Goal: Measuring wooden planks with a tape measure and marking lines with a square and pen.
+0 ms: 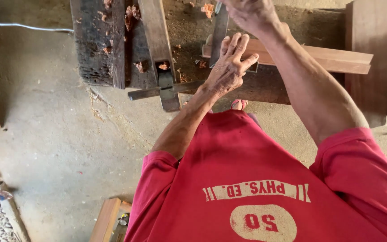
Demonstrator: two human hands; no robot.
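Note:
My left hand [229, 67] lies flat, fingers spread, on the near end of a light wooden board [319, 57] that rests across a dark, worn workbench [97, 49]. My right hand [248, 12] is farther up at the frame's top edge, over the board and close to a grey metal blade [219, 33] that stands across it. The right fingers are cut off by the frame, so their grip is hidden. Both forearms reach out from a red shirt.
A metal bar with a clamp-like block [167, 88] sticks out from the bench's near edge. Reddish wood chips [133, 12] litter the bench. A dark wooden panel [369, 67] stands at the right. Below are concrete floor [59, 148], a sandalled foot [239, 104] and timber offcuts [106, 220].

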